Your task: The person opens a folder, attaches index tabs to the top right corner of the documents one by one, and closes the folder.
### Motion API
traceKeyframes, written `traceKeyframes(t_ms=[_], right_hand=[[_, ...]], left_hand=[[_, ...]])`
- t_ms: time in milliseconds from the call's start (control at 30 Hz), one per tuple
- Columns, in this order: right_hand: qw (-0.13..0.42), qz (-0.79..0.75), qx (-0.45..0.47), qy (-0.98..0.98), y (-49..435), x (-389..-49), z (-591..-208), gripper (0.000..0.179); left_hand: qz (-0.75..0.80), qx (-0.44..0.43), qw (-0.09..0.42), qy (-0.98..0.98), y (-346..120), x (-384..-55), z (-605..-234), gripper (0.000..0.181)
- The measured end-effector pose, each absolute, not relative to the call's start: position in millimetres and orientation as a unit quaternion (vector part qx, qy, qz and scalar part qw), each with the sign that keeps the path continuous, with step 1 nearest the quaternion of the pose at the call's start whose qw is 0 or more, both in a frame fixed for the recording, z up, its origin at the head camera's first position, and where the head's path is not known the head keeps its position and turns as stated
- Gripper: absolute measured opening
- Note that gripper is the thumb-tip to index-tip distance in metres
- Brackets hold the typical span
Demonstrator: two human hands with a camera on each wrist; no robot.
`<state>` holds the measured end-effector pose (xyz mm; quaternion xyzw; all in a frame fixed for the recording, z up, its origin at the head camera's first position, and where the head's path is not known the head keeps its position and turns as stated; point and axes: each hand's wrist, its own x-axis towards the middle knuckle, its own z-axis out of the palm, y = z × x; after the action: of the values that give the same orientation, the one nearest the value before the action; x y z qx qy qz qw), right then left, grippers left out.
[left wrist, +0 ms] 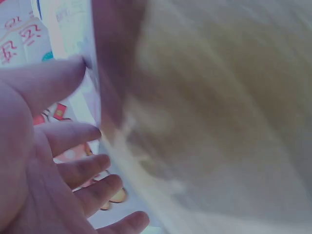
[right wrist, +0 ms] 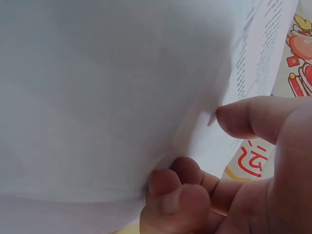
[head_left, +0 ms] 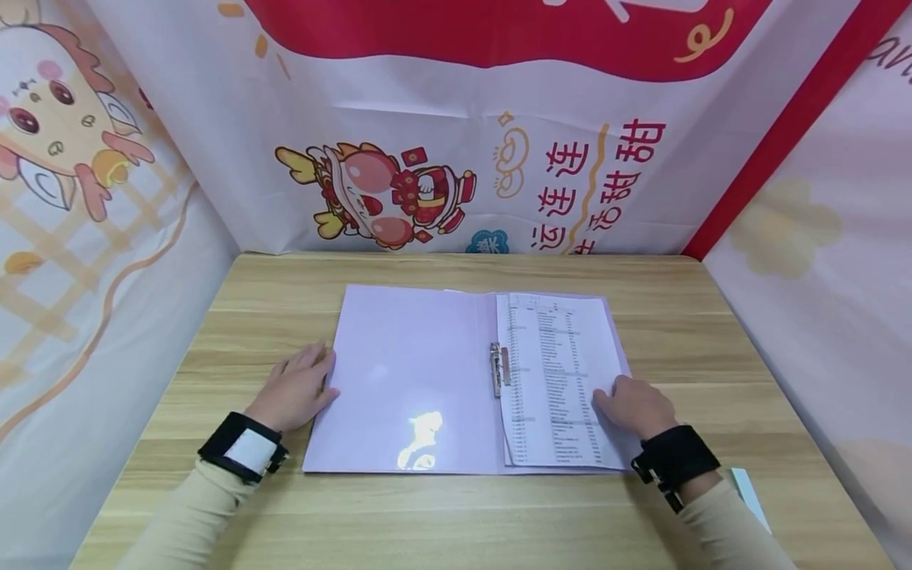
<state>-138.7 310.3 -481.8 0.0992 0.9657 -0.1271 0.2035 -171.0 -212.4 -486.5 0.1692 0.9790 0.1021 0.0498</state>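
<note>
A lilac clip folder (head_left: 413,372) lies spread out on the wooden table. On its right half is a stack of printed sheets (head_left: 570,380) beside a metal clip (head_left: 496,369) near the spine. My left hand (head_left: 295,388) rests at the folder's left edge, fingers fairly straight; in the left wrist view its thumb and index fingertip meet that edge. At the right side, my right hand (head_left: 637,405) pinches the sheets' edge: the thumb (right wrist: 243,117) presses on the printed face while the other fingers (right wrist: 175,195) curl at the border.
Wooden table (head_left: 427,514) surrounds the folder. A pale blue flat strip (head_left: 748,499) lies beside the right forearm. Printed cloth walls (head_left: 442,103) stand behind and on both sides. Both wrists wear black straps (head_left: 242,447).
</note>
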Motion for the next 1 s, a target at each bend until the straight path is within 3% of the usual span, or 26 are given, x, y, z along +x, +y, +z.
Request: traceKeyframes(t_ms=[233,433,700,1000], right_hand=[[0.177,-0.13,0.098,0.971,305.6,-136.1,-477.4,0.043],[0.155,-0.13,0.078,0.976,300.1,-135.1,-474.8,0.038],[0.159,-0.119,0.08,0.977,295.2,-135.1,-476.1,0.044],[0.173,-0.122,0.086,0.974,294.9,-132.6,-480.9,0.044]], left_hand=[[0.041,0.219,-0.041,0.974,-193.5,-157.9,-466.5,0.058],[-0.003,0.266,-0.073,0.961,-171.1,-147.4,-453.0,0.053],[0.058,0.305,-0.062,0.949,-158.4,-141.1,-442.5,0.046],[0.096,0.31,-0.007,0.946,-167.3,-138.8,-413.5,0.049]])
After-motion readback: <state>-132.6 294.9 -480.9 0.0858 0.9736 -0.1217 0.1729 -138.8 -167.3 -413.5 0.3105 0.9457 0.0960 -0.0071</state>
